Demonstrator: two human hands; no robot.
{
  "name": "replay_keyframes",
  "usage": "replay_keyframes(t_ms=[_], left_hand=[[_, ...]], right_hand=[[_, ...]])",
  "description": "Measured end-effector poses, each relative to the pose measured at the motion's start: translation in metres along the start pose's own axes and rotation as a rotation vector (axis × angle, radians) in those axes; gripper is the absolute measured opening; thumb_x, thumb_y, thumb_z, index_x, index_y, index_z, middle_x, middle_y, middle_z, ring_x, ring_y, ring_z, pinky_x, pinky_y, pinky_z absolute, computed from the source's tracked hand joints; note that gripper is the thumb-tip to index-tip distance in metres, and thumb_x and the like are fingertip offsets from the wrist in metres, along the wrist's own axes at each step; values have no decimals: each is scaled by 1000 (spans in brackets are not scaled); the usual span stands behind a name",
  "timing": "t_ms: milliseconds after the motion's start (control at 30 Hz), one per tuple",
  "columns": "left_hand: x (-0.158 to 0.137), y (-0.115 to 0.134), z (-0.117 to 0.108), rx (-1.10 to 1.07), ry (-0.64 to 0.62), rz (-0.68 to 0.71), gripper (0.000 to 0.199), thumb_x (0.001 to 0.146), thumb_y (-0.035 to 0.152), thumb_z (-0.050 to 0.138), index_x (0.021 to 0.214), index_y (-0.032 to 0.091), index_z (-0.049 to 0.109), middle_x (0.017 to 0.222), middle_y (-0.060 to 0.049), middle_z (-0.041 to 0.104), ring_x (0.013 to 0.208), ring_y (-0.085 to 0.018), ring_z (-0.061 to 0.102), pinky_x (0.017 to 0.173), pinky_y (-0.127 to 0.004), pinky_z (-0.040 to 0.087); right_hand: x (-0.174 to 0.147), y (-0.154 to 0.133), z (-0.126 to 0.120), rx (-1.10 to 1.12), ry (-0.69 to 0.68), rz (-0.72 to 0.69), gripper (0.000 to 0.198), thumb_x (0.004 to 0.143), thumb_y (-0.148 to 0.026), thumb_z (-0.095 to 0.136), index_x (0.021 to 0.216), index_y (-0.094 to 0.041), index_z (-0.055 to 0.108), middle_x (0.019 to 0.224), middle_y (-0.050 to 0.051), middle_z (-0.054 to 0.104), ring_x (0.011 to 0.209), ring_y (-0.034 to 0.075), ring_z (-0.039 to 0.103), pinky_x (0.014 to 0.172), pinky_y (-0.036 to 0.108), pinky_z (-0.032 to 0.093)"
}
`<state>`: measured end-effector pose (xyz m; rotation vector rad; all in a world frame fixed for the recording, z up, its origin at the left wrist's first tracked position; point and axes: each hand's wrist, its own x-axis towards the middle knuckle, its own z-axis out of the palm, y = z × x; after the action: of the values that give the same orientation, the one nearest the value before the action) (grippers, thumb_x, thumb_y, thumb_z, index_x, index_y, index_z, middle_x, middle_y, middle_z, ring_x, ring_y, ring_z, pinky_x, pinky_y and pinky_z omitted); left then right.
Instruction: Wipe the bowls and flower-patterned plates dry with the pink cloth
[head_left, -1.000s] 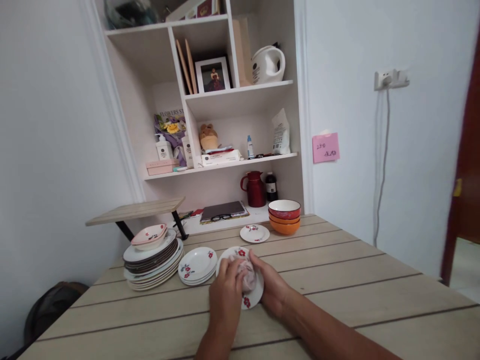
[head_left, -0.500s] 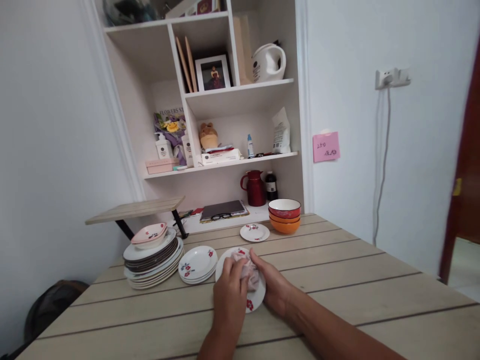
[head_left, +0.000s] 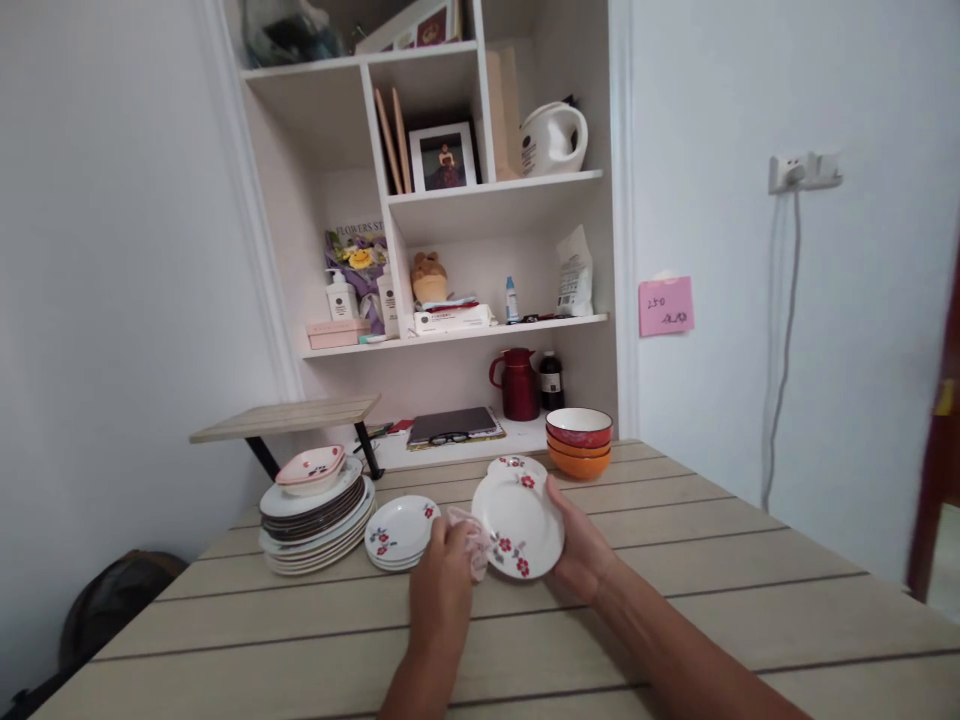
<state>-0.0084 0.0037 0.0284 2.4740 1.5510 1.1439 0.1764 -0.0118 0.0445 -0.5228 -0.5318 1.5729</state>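
Note:
My right hand (head_left: pixel 581 550) grips the right edge of a white plate (head_left: pixel 517 525) with red flowers, tilted up above the table. In my left hand (head_left: pixel 442 575) is a crumpled pale pink cloth (head_left: pixel 472 543), at the plate's left edge; the fingers are closed round it. Behind the held plate, another small flowered plate (head_left: pixel 517 464) lies on the table, partly covered by it. Left of my left hand sits a short stack of small flowered plates (head_left: pixel 401 528).
A tall stack of plates (head_left: pixel 319 545) topped by pink bowls (head_left: pixel 311 468) stands on the left by a small raised wooden shelf (head_left: pixel 285 418). Stacked red and orange bowls (head_left: pixel 579 450) are at the back right. A red jug (head_left: pixel 519 385) stands in the shelving behind the table (head_left: pixel 712 600).
The plate has been lifted and moved away and to the right, uncovered by the cloth. My left hand has drawn the cloth off to its left side. The camera view has shifted slightly.

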Motion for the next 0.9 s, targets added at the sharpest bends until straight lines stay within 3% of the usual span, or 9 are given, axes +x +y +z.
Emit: replay_keyframes(t_ms=[200,500,633,733,900], left_hand=[[6,-20,0,-106,227,-8,28,91,16,48,110,24,67,105,-5,60,96,-19,66,81,-30,52],[4,-22,-1,23,202,-41,31,92,16,48,114,27,66,106,-4,59,94,-18,64,73,-26,49],[4,-21,-7,153,225,-36,32,91,14,48,115,26,66,105,-4,60,91,-18,62,70,-25,47],[4,-16,-9,205,222,70,34,93,13,44,116,25,66,103,-5,61,93,-20,62,76,-28,48],[-1,2,1,159,163,378,41,92,9,38,115,26,67,99,-6,65,89,-19,63,78,-29,49]], right_hand=[[-5,15,7,-44,-9,71,60,88,-61,54,120,-11,64,103,16,77,100,31,71,100,48,46],[-14,21,23,-100,146,158,56,91,-59,50,116,-11,66,104,16,77,96,28,73,97,45,49],[-18,32,27,-161,127,167,51,90,-53,56,114,-9,67,97,15,79,91,27,74,94,40,51],[-19,39,30,-159,89,175,50,92,-51,55,113,-8,67,94,15,79,86,25,74,91,38,52],[-18,44,31,-181,103,143,48,92,-53,55,110,-10,68,83,12,79,75,24,73,80,36,54]])
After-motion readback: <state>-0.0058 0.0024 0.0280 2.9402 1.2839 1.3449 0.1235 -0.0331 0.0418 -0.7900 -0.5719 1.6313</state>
